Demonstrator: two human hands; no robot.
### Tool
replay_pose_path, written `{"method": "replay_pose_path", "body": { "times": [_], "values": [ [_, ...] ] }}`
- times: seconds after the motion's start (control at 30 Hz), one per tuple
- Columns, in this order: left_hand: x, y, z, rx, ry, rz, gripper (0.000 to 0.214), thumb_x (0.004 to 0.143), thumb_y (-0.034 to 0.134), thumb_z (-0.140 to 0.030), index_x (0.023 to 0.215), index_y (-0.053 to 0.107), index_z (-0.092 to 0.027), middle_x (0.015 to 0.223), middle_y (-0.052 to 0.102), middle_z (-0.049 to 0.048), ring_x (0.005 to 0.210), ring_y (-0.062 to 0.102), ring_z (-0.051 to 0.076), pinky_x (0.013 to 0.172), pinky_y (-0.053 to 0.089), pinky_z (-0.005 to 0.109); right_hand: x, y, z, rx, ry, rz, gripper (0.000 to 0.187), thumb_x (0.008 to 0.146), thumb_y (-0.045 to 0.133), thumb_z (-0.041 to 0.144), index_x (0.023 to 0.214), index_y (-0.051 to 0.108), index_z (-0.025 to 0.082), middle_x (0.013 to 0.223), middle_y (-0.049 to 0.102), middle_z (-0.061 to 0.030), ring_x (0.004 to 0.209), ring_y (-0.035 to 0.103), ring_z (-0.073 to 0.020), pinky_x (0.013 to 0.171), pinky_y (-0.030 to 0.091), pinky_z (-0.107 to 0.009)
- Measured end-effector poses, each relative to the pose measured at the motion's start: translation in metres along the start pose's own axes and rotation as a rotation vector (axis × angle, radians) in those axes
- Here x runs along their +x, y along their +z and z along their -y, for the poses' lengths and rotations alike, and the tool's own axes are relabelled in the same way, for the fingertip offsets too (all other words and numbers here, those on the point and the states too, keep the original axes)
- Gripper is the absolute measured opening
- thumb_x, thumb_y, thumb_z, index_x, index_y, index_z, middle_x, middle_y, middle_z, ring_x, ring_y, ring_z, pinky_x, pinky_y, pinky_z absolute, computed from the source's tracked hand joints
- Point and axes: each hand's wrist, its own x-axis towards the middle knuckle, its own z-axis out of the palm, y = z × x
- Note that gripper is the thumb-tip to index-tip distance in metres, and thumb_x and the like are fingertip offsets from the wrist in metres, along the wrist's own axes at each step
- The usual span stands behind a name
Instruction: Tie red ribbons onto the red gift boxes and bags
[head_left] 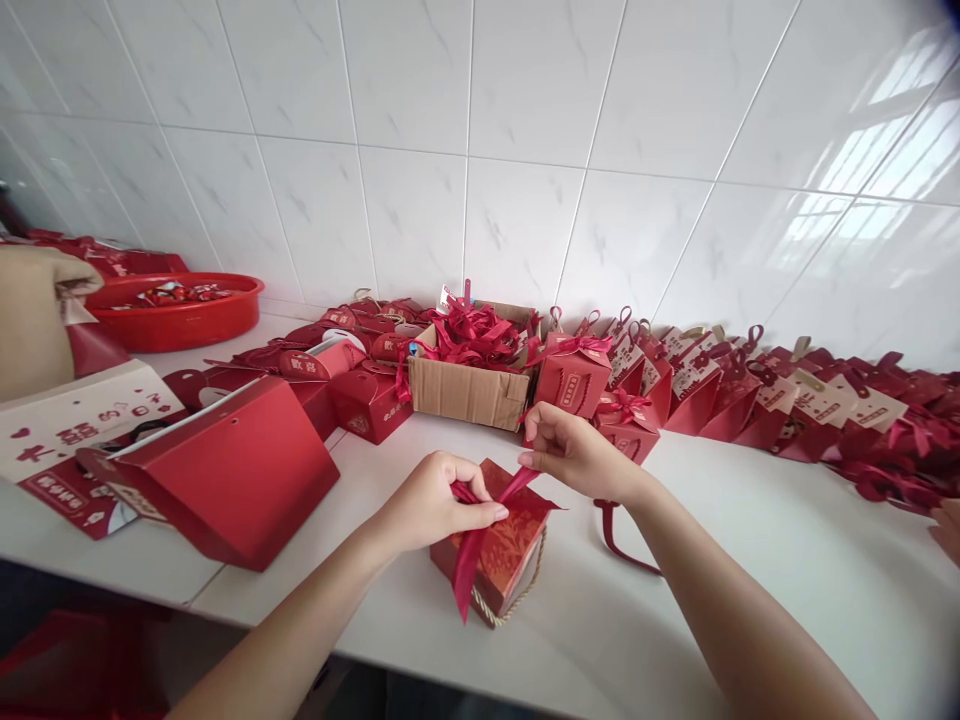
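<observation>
A small red gift box [517, 545] with an orange leaf pattern and a twisted rope handle [536, 575] stands on the white table in front of me. Across its top runs a dark red satin ribbon [466, 575], one tail hanging down the near side. My left hand [450, 500] pinches the ribbon over the box's top, thumb against curled fingers. Up and to the right, my right hand [566, 450] grips another length of the same ribbon between thumb and fingers, drawing a slanted strip from the box top.
Behind stands a cardboard box [472, 392] full of red ribbons, with red gift boxes [371, 400] to its left. Rows of bagged boxes [697, 400] line the wall. At left are a large red box [240, 470], a red basin [187, 325] of candies and another person's sleeve [30, 310].
</observation>
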Motion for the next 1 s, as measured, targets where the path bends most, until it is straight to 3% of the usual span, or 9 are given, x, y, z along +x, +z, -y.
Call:
{"method": "replay_pose_path", "body": {
  "times": [0.27, 0.5, 0.63, 0.77, 0.87, 1.0],
  "values": [
    [0.002, 0.000, 0.003, -0.009, -0.001, 0.017, 0.029, 0.072, 0.070, -0.041, 0.061, 0.060, -0.016, 0.064, 0.066, 0.0011, 0.060, 0.056, 0.014, 0.057, 0.042, 0.023, 0.000, -0.003, -0.004, 0.001, -0.017, 0.004, 0.029, 0.083, 0.062, 0.029, 0.080, 0.034, 0.023, 0.065, 0.035, 0.0086, 0.057, 0.032, -0.0084, 0.052, 0.031, -0.022],
    [-0.004, 0.000, -0.001, -0.066, 0.040, -0.019, 0.028, 0.073, 0.070, -0.042, 0.067, 0.065, -0.015, 0.068, 0.067, 0.0020, 0.063, 0.058, 0.015, 0.060, 0.044, 0.024, -0.006, -0.007, 0.010, -0.090, -0.002, 0.043, 0.017, 0.087, 0.057, 0.029, 0.088, 0.041, 0.022, 0.062, 0.042, 0.0079, 0.057, 0.039, -0.0091, 0.054, 0.034, -0.022],
    [-0.006, -0.003, -0.004, -0.125, 0.072, -0.068, 0.032, 0.084, 0.057, -0.046, 0.078, 0.068, -0.017, 0.073, 0.065, 0.0019, 0.069, 0.058, 0.015, 0.063, 0.043, 0.024, -0.010, -0.013, 0.019, -0.198, 0.038, -0.026, 0.019, 0.091, 0.050, 0.040, 0.088, 0.044, 0.022, 0.068, 0.050, 0.0046, 0.060, 0.044, -0.0107, 0.055, 0.036, -0.023],
    [-0.010, -0.006, -0.003, -0.212, 0.047, -0.131, 0.031, 0.086, 0.052, -0.045, 0.084, 0.067, -0.018, 0.084, 0.066, 0.0032, 0.077, 0.058, 0.017, 0.069, 0.043, 0.025, -0.016, -0.021, 0.030, -0.344, 0.111, -0.116, 0.025, 0.093, 0.043, 0.045, 0.083, 0.042, 0.022, 0.066, 0.048, 0.0046, 0.057, 0.042, -0.0105, 0.052, 0.033, -0.023],
    [-0.016, -0.008, 0.002, -0.226, 0.048, -0.184, 0.026, 0.084, 0.051, -0.038, 0.083, 0.067, -0.019, 0.082, 0.063, 0.0032, 0.080, 0.058, 0.018, 0.073, 0.043, 0.027, -0.024, -0.031, 0.036, -0.404, 0.206, -0.067, 0.029, 0.094, 0.040, 0.047, 0.079, 0.040, 0.022, 0.063, 0.045, 0.0050, 0.055, 0.039, -0.0103, 0.050, 0.031, -0.023],
    [-0.028, -0.009, 0.007, -0.167, 0.104, -0.315, 0.024, 0.081, 0.048, -0.033, 0.089, 0.068, -0.021, 0.097, 0.061, 0.0048, 0.094, 0.056, 0.022, 0.082, 0.042, 0.031, -0.034, -0.043, 0.043, -0.420, 0.309, 0.086, 0.042, 0.093, 0.035, 0.056, 0.073, 0.044, 0.020, 0.066, 0.049, 0.0022, 0.057, 0.042, -0.0109, 0.053, 0.034, -0.024]
  ]
}}
